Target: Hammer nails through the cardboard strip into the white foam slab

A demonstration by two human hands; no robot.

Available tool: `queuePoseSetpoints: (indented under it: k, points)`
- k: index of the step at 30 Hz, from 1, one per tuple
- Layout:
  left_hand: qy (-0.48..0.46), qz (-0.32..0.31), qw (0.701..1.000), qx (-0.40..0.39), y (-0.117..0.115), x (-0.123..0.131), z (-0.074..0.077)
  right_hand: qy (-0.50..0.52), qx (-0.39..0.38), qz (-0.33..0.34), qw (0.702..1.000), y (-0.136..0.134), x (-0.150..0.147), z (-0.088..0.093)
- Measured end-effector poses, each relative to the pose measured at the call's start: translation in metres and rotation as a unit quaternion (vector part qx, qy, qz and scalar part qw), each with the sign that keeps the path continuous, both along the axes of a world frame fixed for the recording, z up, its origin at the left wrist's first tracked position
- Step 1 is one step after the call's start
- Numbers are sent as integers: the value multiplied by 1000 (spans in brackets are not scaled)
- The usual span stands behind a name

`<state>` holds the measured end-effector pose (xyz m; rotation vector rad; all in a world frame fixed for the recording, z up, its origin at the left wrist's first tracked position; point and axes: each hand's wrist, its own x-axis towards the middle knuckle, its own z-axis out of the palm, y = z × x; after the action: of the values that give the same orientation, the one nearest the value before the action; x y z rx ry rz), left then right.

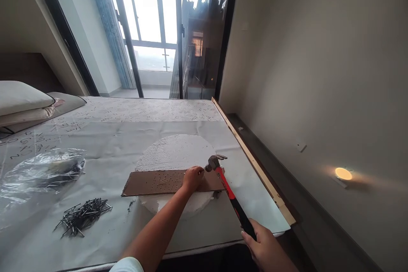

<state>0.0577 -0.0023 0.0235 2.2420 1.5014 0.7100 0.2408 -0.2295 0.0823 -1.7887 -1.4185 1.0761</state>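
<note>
My right hand (263, 244) grips the black lower handle of a claw hammer (231, 193), which has a red upper shaft. The hammer's metal head is raised beside my left hand (193, 178), its striking face close to my fingertips. My left thumb and fingers are pinched on a nail, mostly hidden, above a brown board (143, 182). Many small holes or nail heads dot the board's middle. Beneath the board lies a round white foam disc (175, 148), showing behind and in front of it.
A pile of dark nails (84, 216) lies at the left front, near a clear plastic bag (47, 174) with dark contents. A grey sheet (108, 140) covers the bed, edged on the right by a wooden rail (251, 159). Pillows (22, 97) sit at the far left.
</note>
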Motion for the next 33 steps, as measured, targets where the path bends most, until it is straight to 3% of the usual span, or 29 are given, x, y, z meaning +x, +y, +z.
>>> queuePoseSetpoints:
  k: [5,10,16,19,25,30,33]
  points:
    - [-24,3,1000,-14,-3,-2,-1,-20,3,34,999,8,1,13]
    - [-28,2,1000,-10,-4,-3,-3,-87,4,11,996,15,0,15]
    - [-13,3,1000,-6,-2,-6,-9,-86,-12,96,992,20,-6,27]
    - [-15,-6,1000,-1,-1,-7,-10,-86,0,78,993,20,-10,33]
    - [-1,2,1000,-13,-1,-5,-10,-97,-15,92,991,20,-11,26]
    - [8,2,1000,-22,-1,-4,-7,-120,15,41,992,20,-8,24]
    - [25,11,999,-42,-3,-4,-3,-122,0,68,990,22,-11,21]
